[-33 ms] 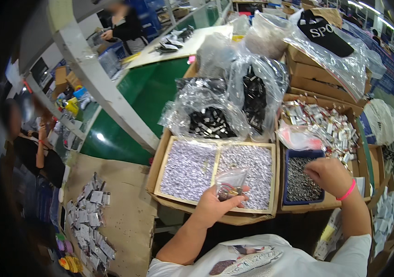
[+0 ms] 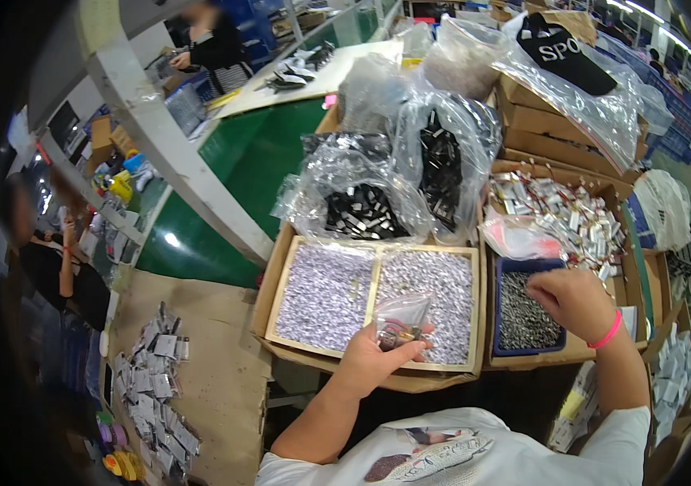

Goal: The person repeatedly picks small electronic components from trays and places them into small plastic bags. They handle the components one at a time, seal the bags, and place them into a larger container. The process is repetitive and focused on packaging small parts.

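Observation:
My left hand [image 2: 368,363] holds a small clear plastic bag [image 2: 404,312] between thumb and fingers, with some small dark and brassy parts showing inside. The bag is above the right half of a divided wooden tray [image 2: 375,279]; tiny white-and-grey pieces fill both halves. Over the right side of a blue bin [image 2: 497,312] is my right hand [image 2: 574,301], its fingers bent and drawn together. Whatever those fingertips may grip is hidden. Many small dark metal pieces [image 2: 524,316], like screws, lie in the bin.
Behind the tray are plastic bags of black parts [image 2: 362,215]. A carton of silvery wired parts [image 2: 576,215] stands beyond the bin. Filled packets [image 2: 159,389] are heaped on cardboard at left. A slanted metal post [image 2: 175,154] rises there; two people are farther off.
The whole view has shifted very slightly. Both hands keep nearly the same position and grip.

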`<state>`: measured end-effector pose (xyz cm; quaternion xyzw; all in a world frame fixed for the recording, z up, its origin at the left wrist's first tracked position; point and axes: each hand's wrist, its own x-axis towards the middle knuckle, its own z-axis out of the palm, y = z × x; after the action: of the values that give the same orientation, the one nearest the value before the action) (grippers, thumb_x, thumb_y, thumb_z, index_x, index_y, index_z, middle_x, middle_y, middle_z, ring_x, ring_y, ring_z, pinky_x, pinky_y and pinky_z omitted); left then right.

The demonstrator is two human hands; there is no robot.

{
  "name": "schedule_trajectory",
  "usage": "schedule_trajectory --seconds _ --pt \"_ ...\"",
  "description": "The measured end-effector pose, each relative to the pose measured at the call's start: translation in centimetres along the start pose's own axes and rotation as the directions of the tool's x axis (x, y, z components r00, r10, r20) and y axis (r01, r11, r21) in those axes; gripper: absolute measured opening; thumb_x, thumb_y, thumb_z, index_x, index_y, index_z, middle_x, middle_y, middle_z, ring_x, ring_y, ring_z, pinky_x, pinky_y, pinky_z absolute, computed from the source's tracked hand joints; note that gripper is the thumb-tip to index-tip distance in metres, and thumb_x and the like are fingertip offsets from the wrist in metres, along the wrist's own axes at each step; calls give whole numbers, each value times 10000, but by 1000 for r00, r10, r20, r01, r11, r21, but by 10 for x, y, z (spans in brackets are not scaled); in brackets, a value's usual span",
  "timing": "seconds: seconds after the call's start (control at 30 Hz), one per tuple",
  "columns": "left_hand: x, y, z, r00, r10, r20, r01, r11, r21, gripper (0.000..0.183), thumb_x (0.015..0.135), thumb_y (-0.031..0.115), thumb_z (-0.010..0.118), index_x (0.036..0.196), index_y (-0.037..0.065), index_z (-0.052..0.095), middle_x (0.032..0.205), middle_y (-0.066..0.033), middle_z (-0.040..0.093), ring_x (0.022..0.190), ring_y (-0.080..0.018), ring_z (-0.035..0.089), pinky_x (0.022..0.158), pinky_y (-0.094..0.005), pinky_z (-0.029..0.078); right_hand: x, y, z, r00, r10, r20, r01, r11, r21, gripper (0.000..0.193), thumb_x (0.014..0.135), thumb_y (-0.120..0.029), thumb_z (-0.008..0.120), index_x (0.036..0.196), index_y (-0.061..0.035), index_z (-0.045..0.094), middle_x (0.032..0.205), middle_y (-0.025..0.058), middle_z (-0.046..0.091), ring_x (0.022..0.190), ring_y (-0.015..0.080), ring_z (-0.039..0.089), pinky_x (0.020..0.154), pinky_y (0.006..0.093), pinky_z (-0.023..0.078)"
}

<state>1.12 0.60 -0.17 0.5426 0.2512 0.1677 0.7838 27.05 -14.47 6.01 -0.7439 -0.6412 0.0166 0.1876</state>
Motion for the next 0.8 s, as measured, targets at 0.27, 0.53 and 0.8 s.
schedule_trajectory --seconds 0.27,0.53,0.8 --pt "-3 -1 17 1000 -7 -19 9 995 102 341 825 58 691 1139 -9 576 1018 -46 651 862 -86 603 745 -224 498 49 -70 4 989 -134 -61 143 785 603 136 827 -145 664 926 -52 656 737 118 651 616 255 642 562 316 499" --pt "-9 -3 0 997 -34 -72 41 995 91 296 827 -3 659 1111 -30 578 996 -80 650 853 -154 642 692 -262 547 74 -90 14 936 -351 -28 306 772 556 126 844 -161 632 934 -75 651 675 107 630 623 280 631 568 353 492" --pt "-13 -6 -7 996 29 -80 -21 994 106 305 834 90 689 1111 8 590 878 -11 636 718 -73 597 655 -218 497 98 -98 9 812 -420 404 154 823 547 153 859 -144 577 900 -22 659 660 113 643 526 194 638 560 325 498"
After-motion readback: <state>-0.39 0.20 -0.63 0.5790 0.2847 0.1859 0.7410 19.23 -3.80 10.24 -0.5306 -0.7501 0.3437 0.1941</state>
